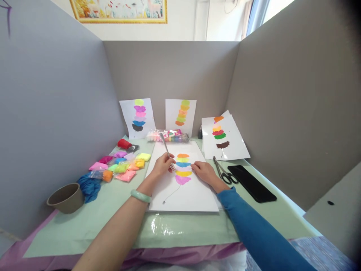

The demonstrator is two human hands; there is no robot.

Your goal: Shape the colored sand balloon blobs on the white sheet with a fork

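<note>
Pressing a metal fork (167,150), clenched in the left hand (162,165), against coloured clay bands (183,168) on the white sheet (180,192); the right hand (204,172) lies flat, empty, steadying the sheet on the bench (113,218). Scissors (224,171) lie nearby.

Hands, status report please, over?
Left hand grips metal tool, tip at the clay stripes. Right hand steadies white sheet. Scissors lie clear.

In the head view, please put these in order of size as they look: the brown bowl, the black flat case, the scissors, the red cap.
Largest to smallest:
1. black flat rectangular case
2. brown round bowl, nearer the camera, so unsure against the case
3. grey metal scissors
4. small red cap
</note>
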